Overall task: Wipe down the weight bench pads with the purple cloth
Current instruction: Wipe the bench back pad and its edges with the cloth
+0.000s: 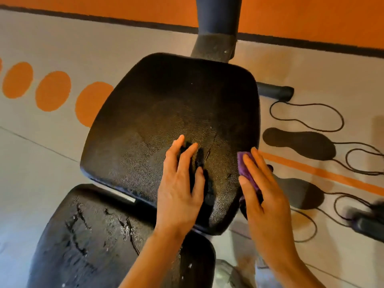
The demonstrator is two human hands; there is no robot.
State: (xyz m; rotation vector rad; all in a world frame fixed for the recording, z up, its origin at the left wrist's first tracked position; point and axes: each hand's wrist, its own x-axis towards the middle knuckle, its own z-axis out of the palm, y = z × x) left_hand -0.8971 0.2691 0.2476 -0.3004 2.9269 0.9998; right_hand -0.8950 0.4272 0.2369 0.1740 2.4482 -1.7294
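The black seat pad (166, 113) of the weight bench fills the middle of the view, its textured surface scuffed. A cracked, worn back pad (89, 235) lies below it at the lower left. My left hand (180, 183) rests flat on the seat pad near its front right part, fingers spread and straight. My right hand (261, 190) presses the purple cloth (246, 169) against the seat pad's right edge with straight fingers. Most of the cloth is hidden under the palm.
The bench's dark post (216, 28) rises behind the seat pad. A black floor bar (274, 91) sticks out at the right. Dark insoles (299, 144) and looped black cords (307, 115) lie on the grey floor to the right. Orange dots (53, 91) mark the floor at the left.
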